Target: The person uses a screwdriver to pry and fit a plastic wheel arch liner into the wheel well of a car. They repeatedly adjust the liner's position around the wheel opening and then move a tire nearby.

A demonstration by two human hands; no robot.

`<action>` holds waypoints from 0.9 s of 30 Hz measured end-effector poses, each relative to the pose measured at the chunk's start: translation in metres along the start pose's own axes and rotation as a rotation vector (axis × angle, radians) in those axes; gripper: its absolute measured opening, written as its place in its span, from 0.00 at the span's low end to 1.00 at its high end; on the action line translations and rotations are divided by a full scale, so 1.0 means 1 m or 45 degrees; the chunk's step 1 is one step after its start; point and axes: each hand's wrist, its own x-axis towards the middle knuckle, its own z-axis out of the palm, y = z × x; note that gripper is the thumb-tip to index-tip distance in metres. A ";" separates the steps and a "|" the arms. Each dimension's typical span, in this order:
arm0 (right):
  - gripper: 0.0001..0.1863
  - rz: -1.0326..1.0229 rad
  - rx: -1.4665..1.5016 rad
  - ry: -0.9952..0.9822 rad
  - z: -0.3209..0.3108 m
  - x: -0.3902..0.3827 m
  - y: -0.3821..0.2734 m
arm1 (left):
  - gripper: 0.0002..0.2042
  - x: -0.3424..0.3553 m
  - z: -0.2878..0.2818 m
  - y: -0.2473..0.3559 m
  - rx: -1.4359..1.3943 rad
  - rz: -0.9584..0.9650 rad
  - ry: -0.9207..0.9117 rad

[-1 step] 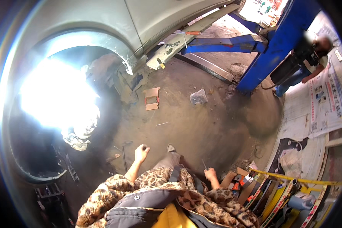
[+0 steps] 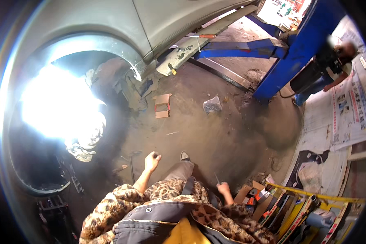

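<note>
My left hand (image 2: 151,162) hangs in front of my left thigh, above the floor, its fingers curled closed. What they hold, if anything, is hidden. Lower down, at my right side, my right hand (image 2: 224,188) is closed round a thin tool (image 2: 217,179) with a narrow metal shaft pointing up and away; its handle is hidden in the fist, so its kind is unclear. To the far left is a car's wheel arch (image 2: 89,42), with a glaring light washing out much of its inside. Part of a mottled, pale metal piece (image 2: 83,148) shows below the glare.
A blue lift post (image 2: 278,71) with its arm (image 2: 236,49) stands ahead right. An orange-handled screwdriver (image 2: 207,36) lies on the pale sill. An opened cardboard box (image 2: 162,105) and a plastic bag (image 2: 212,105) lie on the floor. A yellow-framed rack (image 2: 313,193) is near right; another person (image 2: 329,73) stands beyond.
My right hand has shifted slightly left and down, and the tool's shaft shows a little shorter. My left hand has hardly moved.
</note>
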 end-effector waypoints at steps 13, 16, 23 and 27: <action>0.22 0.177 0.220 0.005 -0.039 0.099 -0.018 | 0.13 0.315 -0.030 0.326 -0.173 0.487 0.548; 0.22 0.213 0.309 0.104 -0.071 0.141 -0.048 | 0.13 0.379 -0.054 0.375 -0.108 0.285 0.478; 0.24 -0.256 0.229 0.324 -0.165 0.195 -0.183 | 0.17 0.486 -0.047 0.382 0.413 0.215 0.467; 0.23 0.072 0.452 0.065 -0.206 0.209 -0.222 | 0.16 0.509 -0.028 0.392 0.568 0.227 0.353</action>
